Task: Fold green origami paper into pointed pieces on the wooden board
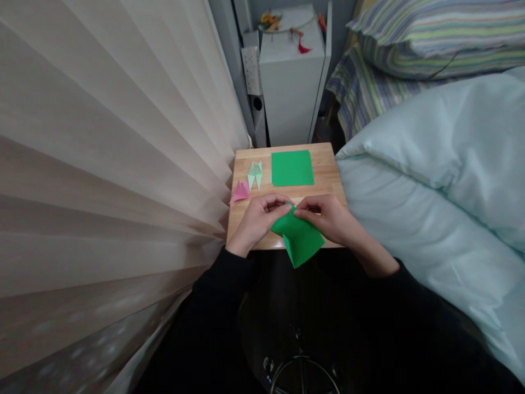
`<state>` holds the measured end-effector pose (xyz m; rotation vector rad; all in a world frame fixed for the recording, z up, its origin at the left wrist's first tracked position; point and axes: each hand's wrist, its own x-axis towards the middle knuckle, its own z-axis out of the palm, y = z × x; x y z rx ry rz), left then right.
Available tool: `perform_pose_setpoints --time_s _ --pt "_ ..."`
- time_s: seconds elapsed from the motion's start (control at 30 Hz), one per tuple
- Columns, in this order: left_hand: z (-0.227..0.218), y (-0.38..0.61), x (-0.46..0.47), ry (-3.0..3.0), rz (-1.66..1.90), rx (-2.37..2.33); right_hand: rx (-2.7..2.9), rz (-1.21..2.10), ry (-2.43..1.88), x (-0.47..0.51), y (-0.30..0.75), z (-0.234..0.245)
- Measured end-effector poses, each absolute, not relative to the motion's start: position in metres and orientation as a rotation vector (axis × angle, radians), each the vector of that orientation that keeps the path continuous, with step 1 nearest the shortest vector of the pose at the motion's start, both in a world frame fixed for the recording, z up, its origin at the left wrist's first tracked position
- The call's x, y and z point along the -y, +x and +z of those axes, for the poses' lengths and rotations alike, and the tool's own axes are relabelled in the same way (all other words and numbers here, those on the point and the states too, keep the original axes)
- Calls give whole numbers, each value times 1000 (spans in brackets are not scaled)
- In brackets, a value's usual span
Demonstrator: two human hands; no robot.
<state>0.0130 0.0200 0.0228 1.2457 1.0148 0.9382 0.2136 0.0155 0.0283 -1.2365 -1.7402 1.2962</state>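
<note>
A creased sheet of green origami paper hangs between my hands over the front edge of the small wooden table. My left hand pinches its upper corner between thumb and fingers. Close beside it, my right hand grips the same top part from the other side. The lower part of the sheet fans out below with a fold running down it. Behind my hands, a flat green paper stack lies on the table. To its left are a pale green folded paper piece and a pink folded paper piece.
A pleated curtain hangs along the left, touching the table's side. On the right is a bed with a pale blue quilt and a striped pillow. A white cabinet stands behind the table. A metal chair base shows below.
</note>
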Motion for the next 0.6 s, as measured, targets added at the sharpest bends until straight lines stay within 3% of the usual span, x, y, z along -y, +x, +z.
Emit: perform_pose_setpoints --time_s 0.23,0.6 --pt "21 12 -20 1441 1003 -1094 1565 1331 -1272 -22 224 38" --pt "19 15 -20 1664 1028 -1117 1824 1121 -1275 -19 223 39"
